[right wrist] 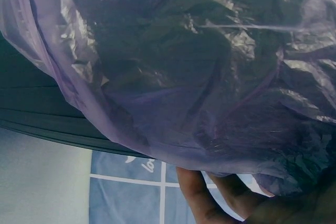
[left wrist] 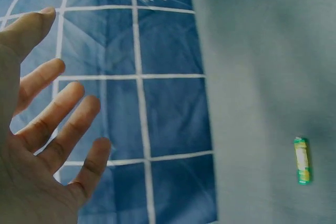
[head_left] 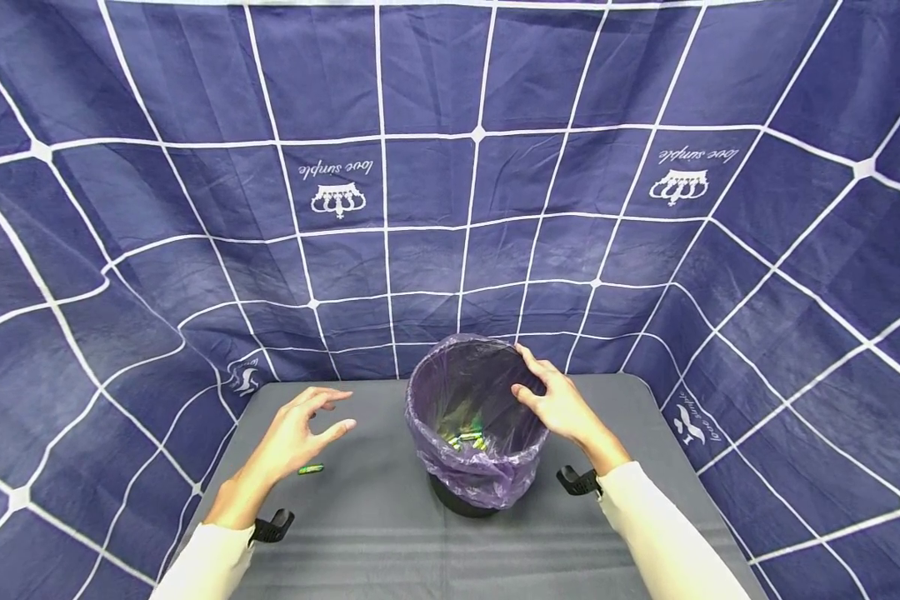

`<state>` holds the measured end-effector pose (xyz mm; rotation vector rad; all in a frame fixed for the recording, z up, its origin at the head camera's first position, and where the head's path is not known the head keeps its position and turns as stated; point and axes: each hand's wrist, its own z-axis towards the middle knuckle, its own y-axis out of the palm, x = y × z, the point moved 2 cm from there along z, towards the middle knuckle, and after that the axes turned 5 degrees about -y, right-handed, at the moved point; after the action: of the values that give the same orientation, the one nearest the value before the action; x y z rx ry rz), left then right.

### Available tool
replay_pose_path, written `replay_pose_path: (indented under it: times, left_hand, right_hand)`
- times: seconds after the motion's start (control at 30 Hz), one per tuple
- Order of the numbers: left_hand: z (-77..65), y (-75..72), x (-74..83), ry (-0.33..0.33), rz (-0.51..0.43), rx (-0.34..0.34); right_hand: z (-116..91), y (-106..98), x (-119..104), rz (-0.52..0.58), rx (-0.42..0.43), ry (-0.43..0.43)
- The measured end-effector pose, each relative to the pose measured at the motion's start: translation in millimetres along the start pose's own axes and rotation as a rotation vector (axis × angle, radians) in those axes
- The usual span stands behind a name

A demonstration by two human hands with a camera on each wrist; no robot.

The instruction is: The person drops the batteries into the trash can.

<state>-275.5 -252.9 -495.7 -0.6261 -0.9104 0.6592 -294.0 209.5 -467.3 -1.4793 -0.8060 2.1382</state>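
Observation:
A black trash bin [head_left: 461,498], lined with a purple plastic bag [head_left: 480,479], stands on the grey table. Several green-and-yellow batteries [head_left: 467,437] lie at the bottom inside it. My right hand [head_left: 562,404] holds the bin's right rim, thumb over the opening and fingers outside; in the right wrist view some fingers [right wrist: 202,198] show below the bag's edge. To the left, my left hand [head_left: 292,442] is held above the table with fingers spread and nothing in its grasp. One single battery [head_left: 311,469] lies on the table just beside that hand, and also appears in the left wrist view [left wrist: 302,161].
Blue cloth with white grid lines [head_left: 427,183] hangs behind the table and along both sides. The grey table [head_left: 367,533] extends around the bin, its back edge meeting the cloth. A black strap [head_left: 273,527] is on the left wrist, another [head_left: 577,481] on the right.

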Motion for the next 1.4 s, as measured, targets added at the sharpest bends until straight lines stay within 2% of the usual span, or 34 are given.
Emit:
replay_pose_path:
  times: [0.27, 0.6, 0.87, 1.0, 1.27, 1.4]
  left_hand:
    - [-30.2, 15.5, -29.2, -0.081, 0.011, -0.007]
    - [-51.5, 31.7, -61.9, -0.161, 0.021, -0.024]
    - [-73.4, 43.5, -90.2, -0.180, 0.063, -0.028]
    - [-82.8, 47.4, -102.6, -0.201, 0.072, -0.054]
    - [-98.9, 53.5, -122.0, -0.314, 0.067, -0.144]
    - [-104.7, 56.4, -128.0, -0.305, 0.082, -0.130]
  right_hand:
    - [-4, 4, 2, 0.010, -0.006, 0.010]
    - [-2, 0, 0, 0.013, 0.010, -0.007]
    - [-1, 1, -1, 0.006, 0.010, -0.007]
    - [-2, 1, -1, 0.008, 0.017, -0.002]
    - [-2, 1, 0, 0.011, 0.013, 0.011]
    - [-2, 0, -1, 0.016, 0.015, 0.012]
